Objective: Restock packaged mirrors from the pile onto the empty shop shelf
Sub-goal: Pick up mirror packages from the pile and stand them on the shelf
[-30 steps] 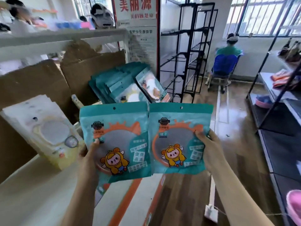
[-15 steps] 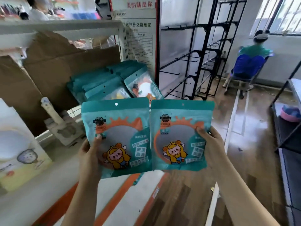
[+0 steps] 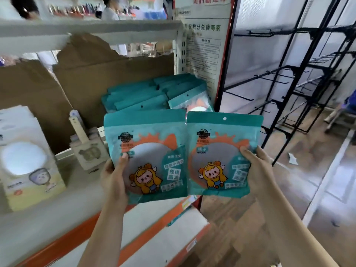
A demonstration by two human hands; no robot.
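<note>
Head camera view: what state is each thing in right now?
Left mirror packet: upright, front towards the camera, held by the left grip.
Right mirror packet: upright, beside the first, held by the right grip.
Teal packet stack: on the shelf, tilted back.
Black wire rack: visible hooks bare.

Left hand [image 3: 113, 180] grips one teal plastic mirror packet [image 3: 148, 143] and right hand [image 3: 258, 170] a second teal mirror packet [image 3: 221, 135], side edges touching, near the front right corner of a white shop shelf [image 3: 48, 224]. A stack of matching teal packets [image 3: 146, 97] stands at the shelf's back right corner, before torn brown cardboard [image 3: 107, 74].
</note>
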